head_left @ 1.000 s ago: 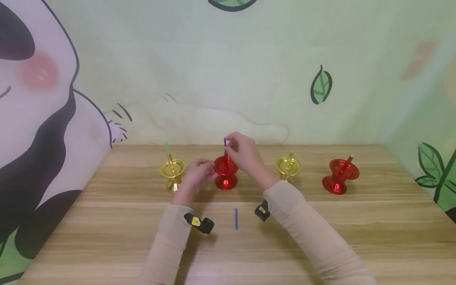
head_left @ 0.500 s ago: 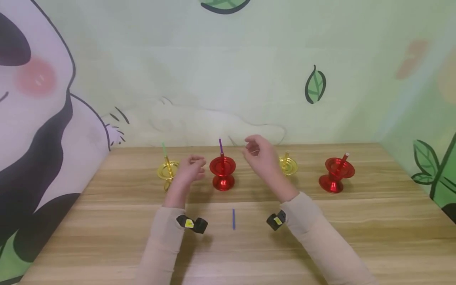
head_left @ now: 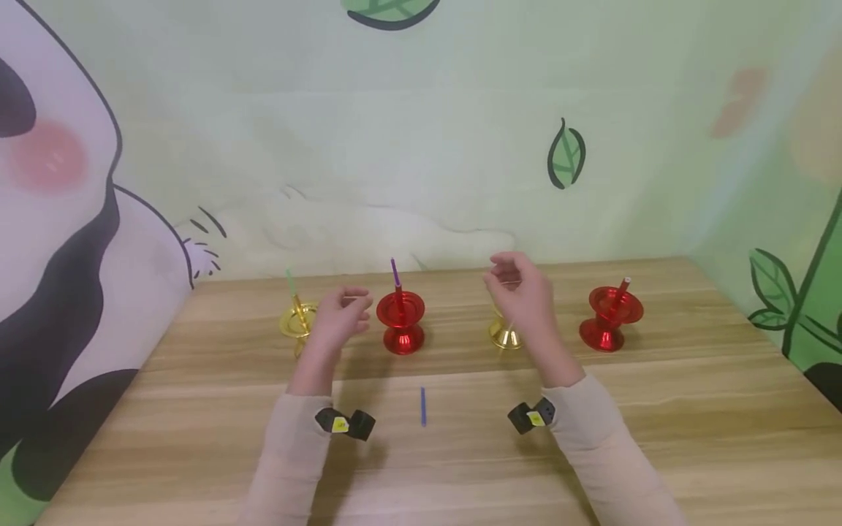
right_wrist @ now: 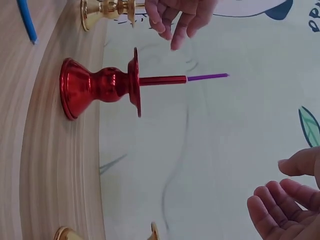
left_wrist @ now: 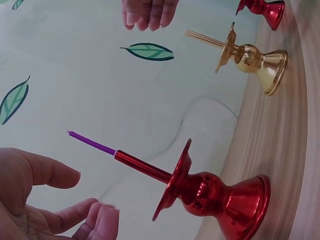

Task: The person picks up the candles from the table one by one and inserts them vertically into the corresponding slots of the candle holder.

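Observation:
A purple candle (head_left: 395, 271) stands in the tube of a red candle holder (head_left: 402, 337), left of the middle. My left hand (head_left: 339, 318) hovers just left of that holder, fingers loosely bent and holding nothing. It partly covers a gold candle holder (head_left: 297, 321) bearing a pale green candle (head_left: 291, 282). Over to the right, my right hand (head_left: 522, 292) is held up in front of a second gold holder (head_left: 505, 335), hiding most of it; its fingers are relaxed, with a gap between thumb and fingertips in the right wrist view. A blue candle (head_left: 424, 406) lies on the table between the forearms.
Another red candle holder (head_left: 602, 334), its tube without a candle, stands at the right end of the row. The wooden table (head_left: 460, 467) backs onto a wall (head_left: 421, 146) painted with a panda and leaves.
My right hand has let go of the purple candle and moved right, in front of the second gold holder. My left hand has drawn back leftward from the red holder. The view has shifted slightly.

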Tool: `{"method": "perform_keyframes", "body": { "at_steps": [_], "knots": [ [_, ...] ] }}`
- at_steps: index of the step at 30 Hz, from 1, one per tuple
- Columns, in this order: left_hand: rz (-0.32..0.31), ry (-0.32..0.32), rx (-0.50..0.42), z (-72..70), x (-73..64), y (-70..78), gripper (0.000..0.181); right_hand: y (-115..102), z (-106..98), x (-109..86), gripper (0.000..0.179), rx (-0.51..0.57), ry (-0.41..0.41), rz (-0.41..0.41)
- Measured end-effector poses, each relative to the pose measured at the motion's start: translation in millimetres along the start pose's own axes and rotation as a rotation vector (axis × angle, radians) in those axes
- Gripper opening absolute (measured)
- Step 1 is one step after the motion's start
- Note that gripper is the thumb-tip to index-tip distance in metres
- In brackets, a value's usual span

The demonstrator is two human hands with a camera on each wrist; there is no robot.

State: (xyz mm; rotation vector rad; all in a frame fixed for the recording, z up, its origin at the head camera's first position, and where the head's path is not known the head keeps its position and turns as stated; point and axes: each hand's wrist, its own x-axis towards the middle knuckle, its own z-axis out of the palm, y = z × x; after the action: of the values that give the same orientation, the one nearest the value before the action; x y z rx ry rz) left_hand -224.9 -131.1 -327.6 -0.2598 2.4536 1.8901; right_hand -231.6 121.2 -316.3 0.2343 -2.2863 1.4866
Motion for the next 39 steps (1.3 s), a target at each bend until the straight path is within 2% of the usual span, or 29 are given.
{"method": "perform_keyframes", "body": {
  "at_steps": [5,11,16,20,25,30,39],
  "knots": [
    [0.038,0.008,0.027,2.4,-5.1,3.2,0.037,8,-8,1.5,0.025,0.032,0.032,-0.006],
    [0.081,0.021,0.063,9.0,-12.3,4.1,0.035,16,-20,5.2,0.024,0.001,0.077,0.007],
    [0.101,0.058,0.089,10.0,-20.2,5.5,0.033,18,-28,9.6,0.025,-0.016,0.072,0.036],
    [0.127,0.067,0.110,9.9,-23.9,8.1,0.033,21,-38,12.4,0.028,-0.041,0.044,0.099],
    [0.166,0.036,0.141,15.5,-25.1,8.5,0.032,31,-52,13.3,0.033,-0.085,-0.014,0.181],
    [0.177,0.014,0.228,20.2,-25.7,4.2,0.028,36,-59,14.4,0.036,-0.103,-0.080,0.243],
    [0.176,-0.161,0.379,30.2,-31.6,-4.1,0.030,44,-59,16.1,0.040,-0.149,-0.162,0.325]
  ]
}}
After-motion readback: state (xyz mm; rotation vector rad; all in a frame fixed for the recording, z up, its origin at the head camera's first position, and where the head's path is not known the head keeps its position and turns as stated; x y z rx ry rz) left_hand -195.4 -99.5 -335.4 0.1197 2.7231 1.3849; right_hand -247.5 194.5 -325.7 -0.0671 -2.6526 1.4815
